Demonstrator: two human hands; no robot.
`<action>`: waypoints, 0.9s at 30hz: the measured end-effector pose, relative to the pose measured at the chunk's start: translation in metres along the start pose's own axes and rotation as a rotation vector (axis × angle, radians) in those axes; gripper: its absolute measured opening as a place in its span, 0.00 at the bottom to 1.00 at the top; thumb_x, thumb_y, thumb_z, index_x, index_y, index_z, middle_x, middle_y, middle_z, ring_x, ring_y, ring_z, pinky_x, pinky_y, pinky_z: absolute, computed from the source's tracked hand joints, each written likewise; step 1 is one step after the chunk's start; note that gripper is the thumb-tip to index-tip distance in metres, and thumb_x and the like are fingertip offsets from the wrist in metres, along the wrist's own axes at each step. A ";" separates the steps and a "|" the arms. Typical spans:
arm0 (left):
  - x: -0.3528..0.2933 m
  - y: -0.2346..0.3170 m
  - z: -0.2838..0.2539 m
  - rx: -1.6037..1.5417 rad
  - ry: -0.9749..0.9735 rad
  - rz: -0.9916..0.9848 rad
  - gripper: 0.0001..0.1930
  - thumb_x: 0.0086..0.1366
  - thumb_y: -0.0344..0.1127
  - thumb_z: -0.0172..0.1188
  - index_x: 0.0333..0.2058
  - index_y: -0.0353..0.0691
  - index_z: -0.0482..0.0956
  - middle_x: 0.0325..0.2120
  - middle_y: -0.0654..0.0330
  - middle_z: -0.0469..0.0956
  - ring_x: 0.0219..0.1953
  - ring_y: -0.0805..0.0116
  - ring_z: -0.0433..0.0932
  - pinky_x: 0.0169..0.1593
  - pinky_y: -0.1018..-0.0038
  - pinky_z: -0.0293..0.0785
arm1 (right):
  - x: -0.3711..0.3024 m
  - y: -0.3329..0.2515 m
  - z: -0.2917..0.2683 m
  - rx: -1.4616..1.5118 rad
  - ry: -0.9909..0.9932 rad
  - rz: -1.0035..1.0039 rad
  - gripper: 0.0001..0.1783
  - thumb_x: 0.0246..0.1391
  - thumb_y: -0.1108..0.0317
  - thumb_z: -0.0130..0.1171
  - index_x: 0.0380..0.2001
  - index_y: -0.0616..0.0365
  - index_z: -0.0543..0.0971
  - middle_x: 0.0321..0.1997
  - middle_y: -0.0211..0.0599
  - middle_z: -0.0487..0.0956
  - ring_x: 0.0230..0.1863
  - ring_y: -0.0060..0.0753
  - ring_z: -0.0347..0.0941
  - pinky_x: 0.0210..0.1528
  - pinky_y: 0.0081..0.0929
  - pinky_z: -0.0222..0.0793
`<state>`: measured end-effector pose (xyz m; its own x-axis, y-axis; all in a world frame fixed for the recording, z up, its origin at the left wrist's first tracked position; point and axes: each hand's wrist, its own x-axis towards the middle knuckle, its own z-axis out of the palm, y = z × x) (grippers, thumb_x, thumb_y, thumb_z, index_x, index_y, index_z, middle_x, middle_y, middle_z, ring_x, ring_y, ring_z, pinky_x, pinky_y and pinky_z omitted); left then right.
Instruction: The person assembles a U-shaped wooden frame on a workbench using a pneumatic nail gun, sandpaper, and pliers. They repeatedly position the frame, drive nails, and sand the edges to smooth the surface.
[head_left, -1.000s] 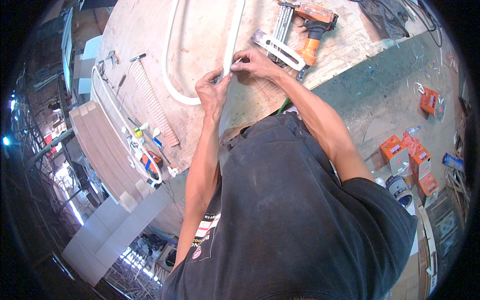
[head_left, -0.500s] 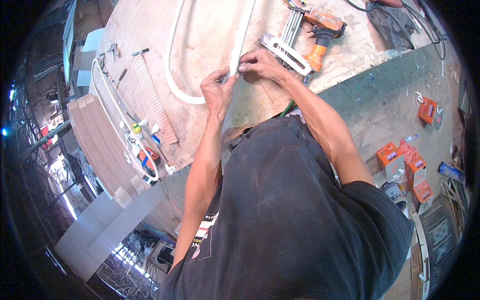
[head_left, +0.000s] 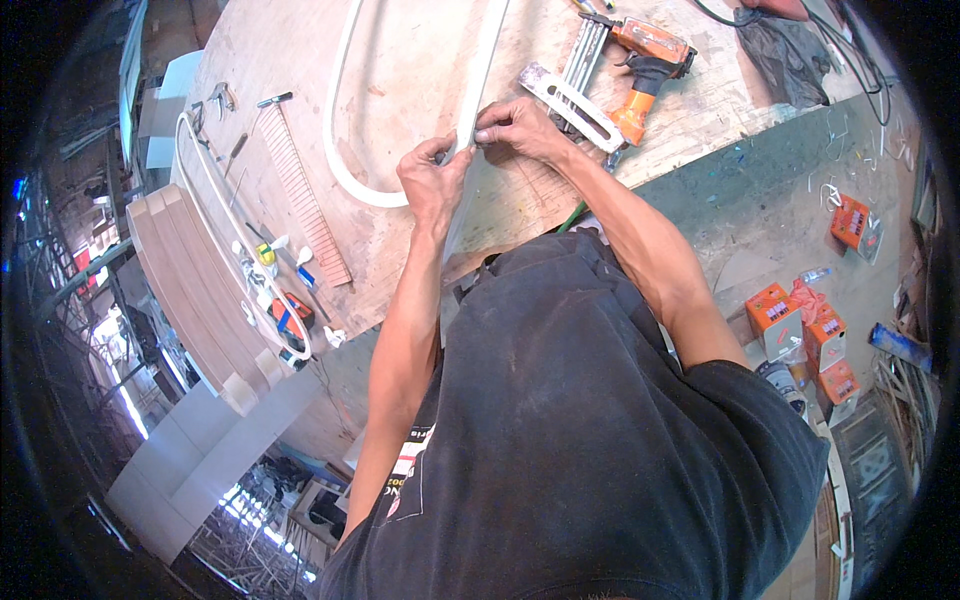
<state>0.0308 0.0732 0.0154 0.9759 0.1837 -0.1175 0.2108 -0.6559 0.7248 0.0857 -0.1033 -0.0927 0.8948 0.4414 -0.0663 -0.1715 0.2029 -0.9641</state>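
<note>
A: What does the head view show around the hands?

B: A left hand [head_left: 433,185] closed on a long white strip [head_left: 482,70], thumb and fingers clasping it; just to its right, the right hand [head_left: 520,128] pinches the strip's edge between thumb and fingertips; the strip lies on a worn wooden tabletop [head_left: 280,50], in a U shape whose bend sits just left of the left hand, both sides running up past the top of the view.

A: And what lies near?

B: Beyond the right hand, an orange and black nail gun [head_left: 648,70]; against it, a white slotted bar [head_left: 572,108], tilted; to the left, a ribbed wooden strip [head_left: 305,195]; farther left, a yellow tape measure [head_left: 265,254] near a stack of curved wooden pieces [head_left: 195,280].

A: Anything lower down?

B: On the floor at the right, orange boxes [head_left: 772,312]; in the lower middle, the person's dark shirt [head_left: 580,430].
</note>
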 end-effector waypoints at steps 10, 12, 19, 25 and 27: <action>0.001 0.004 0.000 0.014 0.009 0.014 0.17 0.53 0.32 0.79 0.41 0.32 0.90 0.30 0.55 0.89 0.30 0.72 0.83 0.38 0.73 0.78 | -0.001 -0.007 0.000 0.013 -0.032 -0.004 0.09 0.53 0.72 0.71 0.38 0.63 0.89 0.40 0.35 0.87 0.43 0.27 0.80 0.51 0.28 0.74; 0.001 0.004 0.000 0.021 0.008 0.010 0.17 0.53 0.32 0.78 0.41 0.32 0.90 0.30 0.55 0.89 0.30 0.72 0.83 0.38 0.73 0.79 | -0.001 -0.009 0.000 0.016 -0.030 -0.005 0.09 0.53 0.72 0.71 0.38 0.63 0.89 0.40 0.35 0.87 0.43 0.28 0.80 0.51 0.28 0.74; -0.002 0.003 0.003 0.001 0.041 0.015 0.14 0.53 0.30 0.77 0.39 0.32 0.90 0.29 0.55 0.88 0.31 0.72 0.83 0.39 0.73 0.78 | -0.004 -0.012 0.001 -0.030 -0.001 0.011 0.10 0.54 0.71 0.72 0.39 0.65 0.89 0.41 0.37 0.87 0.43 0.27 0.80 0.51 0.28 0.75; -0.003 0.006 0.004 -0.018 0.050 0.025 0.13 0.53 0.30 0.76 0.38 0.32 0.90 0.29 0.55 0.88 0.31 0.71 0.83 0.39 0.72 0.78 | -0.007 -0.010 0.001 0.076 -0.002 0.038 0.11 0.56 0.69 0.72 0.40 0.64 0.89 0.39 0.35 0.87 0.40 0.23 0.80 0.47 0.24 0.76; -0.002 0.003 0.004 -0.022 0.038 0.011 0.13 0.53 0.30 0.76 0.38 0.33 0.90 0.29 0.55 0.88 0.31 0.70 0.84 0.39 0.71 0.79 | -0.006 -0.014 0.000 0.062 -0.016 0.068 0.11 0.56 0.68 0.73 0.39 0.64 0.89 0.37 0.33 0.87 0.38 0.22 0.80 0.45 0.23 0.76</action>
<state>0.0293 0.0679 0.0151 0.9753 0.2043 -0.0835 0.1979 -0.6420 0.7407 0.0827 -0.1082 -0.0788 0.8735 0.4700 -0.1267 -0.2575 0.2253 -0.9397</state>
